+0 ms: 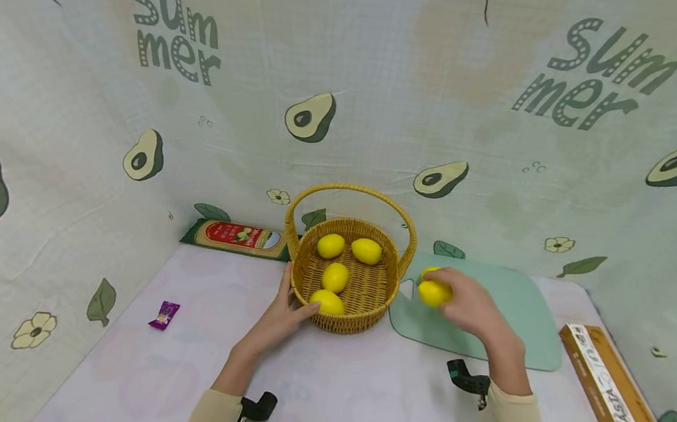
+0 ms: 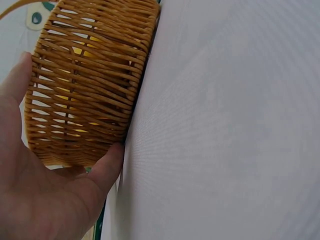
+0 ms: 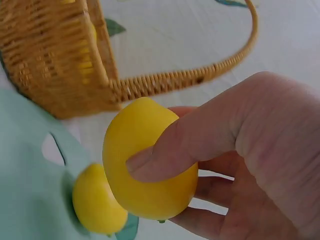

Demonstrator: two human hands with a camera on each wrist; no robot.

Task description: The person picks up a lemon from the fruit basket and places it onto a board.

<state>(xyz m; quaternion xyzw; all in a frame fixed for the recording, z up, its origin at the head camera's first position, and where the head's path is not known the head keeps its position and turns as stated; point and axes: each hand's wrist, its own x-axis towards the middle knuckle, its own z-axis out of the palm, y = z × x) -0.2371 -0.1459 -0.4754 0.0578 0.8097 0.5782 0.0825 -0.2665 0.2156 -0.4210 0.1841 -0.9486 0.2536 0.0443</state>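
My right hand (image 1: 469, 302) pinches a yellow lemon (image 3: 127, 190) over the green cutting board (image 1: 508, 314), thumb on the near side and fingers behind. A second lemon (image 3: 97, 205) lies on the board beside its cut-out, partly behind the held one. Left of the board stands a woven basket (image 1: 357, 323) with a tall arched handle and several lemons (image 1: 336, 277) inside. My left hand (image 1: 275, 322) rests against the basket's left front side. Its thumb and fingers spread along the wicker wall, the thumb low near the base in the left wrist view.
Behind the basket at left lies a green and red food packet (image 1: 241, 238). A small purple wrapped candy (image 1: 164, 315) sits on the left of the table (image 1: 354, 408). At the right edge is a long pasta box (image 1: 623, 410). Printed cloth (image 1: 381, 56) hangs behind and at the sides.
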